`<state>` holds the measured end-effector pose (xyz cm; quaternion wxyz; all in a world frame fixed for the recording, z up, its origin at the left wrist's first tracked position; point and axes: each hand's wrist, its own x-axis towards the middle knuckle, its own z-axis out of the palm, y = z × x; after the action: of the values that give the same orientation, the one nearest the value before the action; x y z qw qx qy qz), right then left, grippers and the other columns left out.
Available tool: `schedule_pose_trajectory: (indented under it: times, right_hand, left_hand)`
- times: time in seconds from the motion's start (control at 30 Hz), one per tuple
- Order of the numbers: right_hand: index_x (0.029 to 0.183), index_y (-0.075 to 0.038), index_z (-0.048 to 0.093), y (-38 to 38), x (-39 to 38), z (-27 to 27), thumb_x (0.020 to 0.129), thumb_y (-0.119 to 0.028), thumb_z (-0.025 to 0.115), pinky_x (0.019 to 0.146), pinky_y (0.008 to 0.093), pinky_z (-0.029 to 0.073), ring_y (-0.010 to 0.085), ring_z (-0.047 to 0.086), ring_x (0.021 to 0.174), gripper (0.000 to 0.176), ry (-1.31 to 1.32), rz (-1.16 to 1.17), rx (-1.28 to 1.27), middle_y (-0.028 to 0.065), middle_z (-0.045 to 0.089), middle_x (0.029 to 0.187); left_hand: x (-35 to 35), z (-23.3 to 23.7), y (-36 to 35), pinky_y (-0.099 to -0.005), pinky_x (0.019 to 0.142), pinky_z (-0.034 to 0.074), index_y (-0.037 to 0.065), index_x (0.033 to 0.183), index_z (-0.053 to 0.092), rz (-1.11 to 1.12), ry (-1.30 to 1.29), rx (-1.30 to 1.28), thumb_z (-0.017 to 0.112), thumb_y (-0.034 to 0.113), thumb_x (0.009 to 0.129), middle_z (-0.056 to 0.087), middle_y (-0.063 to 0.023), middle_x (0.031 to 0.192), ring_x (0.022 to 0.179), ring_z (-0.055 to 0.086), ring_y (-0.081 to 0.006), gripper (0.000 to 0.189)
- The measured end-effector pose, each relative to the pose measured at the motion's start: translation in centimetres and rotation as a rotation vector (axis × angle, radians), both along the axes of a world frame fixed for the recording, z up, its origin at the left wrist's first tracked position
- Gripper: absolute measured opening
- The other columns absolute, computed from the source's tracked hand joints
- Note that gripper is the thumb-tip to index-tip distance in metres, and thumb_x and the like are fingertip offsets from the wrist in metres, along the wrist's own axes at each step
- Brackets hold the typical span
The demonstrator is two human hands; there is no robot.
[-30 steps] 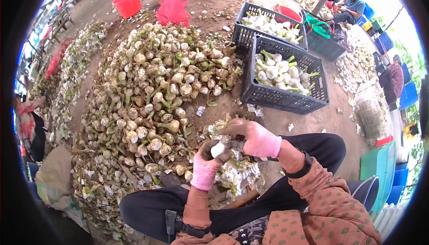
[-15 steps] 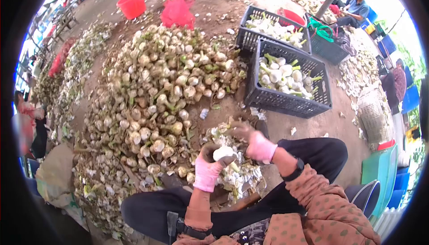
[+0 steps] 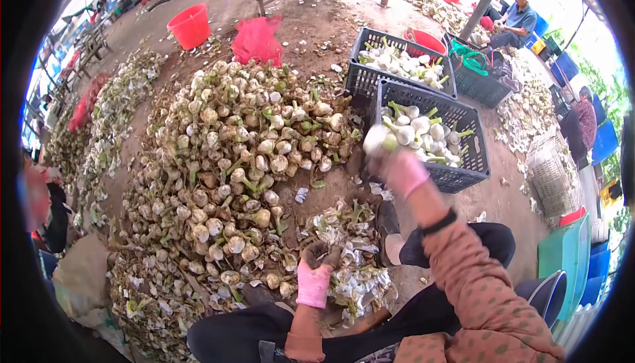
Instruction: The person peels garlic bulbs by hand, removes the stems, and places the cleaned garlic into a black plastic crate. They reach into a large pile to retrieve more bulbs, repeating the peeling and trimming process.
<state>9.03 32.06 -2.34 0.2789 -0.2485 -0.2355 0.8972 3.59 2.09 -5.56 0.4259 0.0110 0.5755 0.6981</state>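
Note:
My right hand [image 3: 402,171], in a pink glove and smeared by motion, grips a peeled white garlic bulb [image 3: 376,140] at the near left rim of the black crate [image 3: 423,169]. Inside that crate lie several clean garlic bulbs [image 3: 421,125] with green stems. Low over the peeled skins [image 3: 360,287] is my left hand [image 3: 315,275], its gloved fingers curved and apart with nothing visible between them. To its left spreads a large heap of unpeeled garlic [image 3: 231,144].
Behind the near crate stands a second crate [image 3: 360,80] of garlic, with a red bucket [image 3: 426,40] beyond it. Another red bucket [image 3: 190,27] and a red mesh bag [image 3: 256,40] sit behind the heap. A person [image 3: 519,19] sits at the far right.
The white garlic bulb has gone from my left hand to my right, which has swung up and right to the crate. My left hand has stayed low. The view has tilted up slightly.

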Motion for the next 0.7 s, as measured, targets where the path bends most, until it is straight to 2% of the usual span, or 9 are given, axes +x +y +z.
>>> schedule_pose_trajectory:
  times: [0.13,0.23,0.27,0.3,0.33,0.37,0.57,0.67,0.7]
  right_hand:
    - [0.108,-0.006,0.054,11.7,-3.2,8.4,0.085,-0.009,0.052,0.072,0.0329,0.051,0.0227,0.061,0.084,0.023,-0.035,-0.398,0.156,0.0098,0.062,0.099]
    - [0.095,-0.008,0.058,11.4,-5.8,5.1,0.087,-0.008,0.049,0.075,0.0337,0.052,0.0233,0.061,0.083,0.012,-0.222,-0.101,0.534,0.0072,0.063,0.093]
    - [0.091,-0.007,0.060,8.6,-6.8,3.8,0.088,-0.010,0.050,0.076,0.0331,0.052,0.0223,0.060,0.082,0.011,-0.350,-0.023,0.657,0.0067,0.063,0.091]
    - [0.104,-0.004,0.059,14.8,-7.6,-11.2,0.089,-0.010,0.051,0.086,0.0283,0.049,0.0213,0.060,0.096,0.018,-0.273,-0.101,1.351,0.0101,0.062,0.102]
    - [0.122,0.000,0.053,6.4,-9.4,-4.8,0.077,-0.011,0.073,0.083,0.0332,0.051,0.0213,0.057,0.102,0.051,-0.664,0.009,0.914,0.0104,0.059,0.115]
    - [0.127,0.000,0.050,4.5,-11.5,-6.4,0.076,-0.011,0.073,0.088,0.0330,0.048,0.0214,0.056,0.105,0.057,-0.781,0.034,0.724,0.0108,0.059,0.119]
    - [0.127,-0.014,0.052,7.7,-17.6,-12.9,0.075,-0.016,0.066,0.103,0.0407,0.037,0.0345,0.041,0.125,0.054,-1.393,-0.274,1.459,0.0151,0.045,0.136]
    - [0.130,-0.015,0.047,10.8,-20.8,-13.2,0.078,-0.023,0.062,0.103,0.0425,0.037,0.0330,0.040,0.128,0.055,-1.578,-0.151,1.408,0.0118,0.044,0.138]
    - [0.127,-0.014,0.050,11.2,-21.3,-13.0,0.076,-0.024,0.062,0.096,0.0418,0.044,0.0342,0.054,0.114,0.053,-1.727,0.164,1.105,0.0152,0.056,0.124]
  left_hand:
    - [-0.4,0.2,0.1,-0.0286,0.075,0.054,0.000,0.111,0.053,0.054,-0.060,0.062,0.066,-0.004,0.081,0.061,-0.0076,0.099,0.084,0.062,-0.0153,0.033]
    - [-1.1,0.3,0.8,-0.0287,0.077,0.054,-0.001,0.108,0.054,0.088,-0.076,0.022,0.063,-0.005,0.082,0.061,-0.0076,0.098,0.084,0.062,-0.0155,0.028]
    - [-1.3,-0.1,1.2,-0.0287,0.077,0.054,-0.001,0.108,0.054,0.091,-0.084,0.018,0.063,-0.005,0.082,0.061,-0.0076,0.098,0.084,0.062,-0.0155,0.028]
    - [-1.3,-0.9,1.2,-0.0290,0.078,0.054,-0.001,0.109,0.054,0.087,-0.085,-0.003,0.062,-0.006,0.082,0.061,-0.0081,0.098,0.085,0.062,-0.0161,0.029]
    - [-1.5,-1.6,1.2,-0.0294,0.079,0.054,-0.001,0.110,0.053,0.082,-0.082,-0.027,0.062,-0.008,0.082,0.061,-0.0086,0.098,0.086,0.062,-0.0167,0.030]
    - [-1.6,-2.0,1.1,-0.0298,0.081,0.054,-0.002,0.112,0.052,0.082,-0.105,-0.044,0.060,-0.009,0.082,0.061,-0.0107,0.101,0.089,0.063,-0.0184,0.032]
    - [-2.9,-3.3,1.5,-0.0290,0.080,0.051,-0.004,0.113,0.050,0.108,-0.212,-0.149,0.064,-0.002,0.081,0.061,-0.0123,0.101,0.090,0.061,-0.0183,0.036]
    - [-3.3,-4.1,1.8,-0.0274,0.079,0.050,-0.002,0.111,0.052,0.142,-0.280,-0.185,0.066,-0.002,0.081,0.061,-0.0082,0.098,0.088,0.059,-0.0143,0.033]
    - [-3.5,-4.1,2.1,-0.0272,0.079,0.050,-0.002,0.110,0.052,0.143,-0.295,-0.202,0.066,-0.002,0.081,0.061,-0.0080,0.097,0.087,0.059,-0.0143,0.032]
